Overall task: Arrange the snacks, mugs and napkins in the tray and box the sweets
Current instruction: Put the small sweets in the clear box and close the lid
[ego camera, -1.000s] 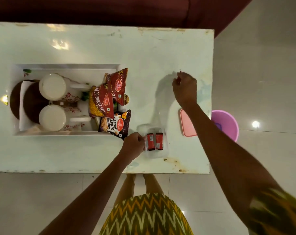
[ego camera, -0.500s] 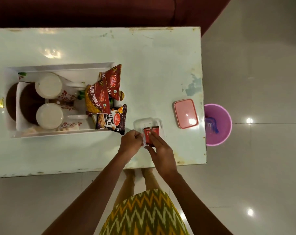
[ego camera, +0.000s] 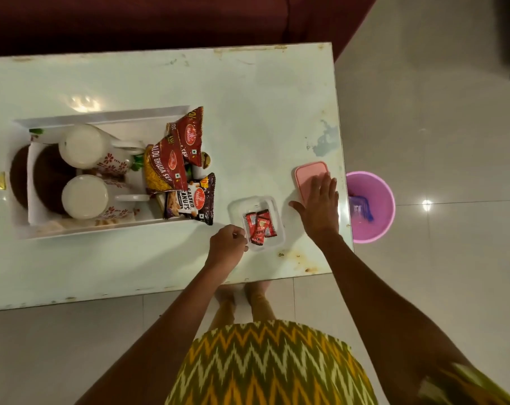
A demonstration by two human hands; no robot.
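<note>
1. Standing at far left on the pale table (ego camera: 247,118): white tray (ego camera: 102,115), holding two dark round plates (ego camera: 50,173) with a white napkin (ego camera: 31,176) between them.
2. Set beside the plates inside the tray: two white floral mugs (ego camera: 84,197), one behind the other, handles pointing right.
3. Leaning at the tray's right end: red Aloo Bhujia Sev packet (ego camera: 164,168), a second red packet (ego camera: 191,135) behind it, and a dark Salted Peanuts packet (ego camera: 191,200) overhanging the tray's near right corner.
4. Curled loosely against the left edge of the clear plastic box (ego camera: 236,209): left hand (ego camera: 229,245), fingers (ego camera: 239,233) drawn together; cannot tell whether actually gripping the rim.
5. Lying inside the clear box, just right of the tray: red-wrapped sweets (ego camera: 261,225), overlapping one another.
6. Pressed flat on the pink lid (ego camera: 306,176) near the table's right edge: right hand (ego camera: 318,206), fingers (ego camera: 325,182) spread apart, thumb out toward the box.
7. Sitting on the tiled floor just past the table's right edge: pink bucket (ego camera: 385,200) with a purple wrapper (ego camera: 360,209) inside.
</note>
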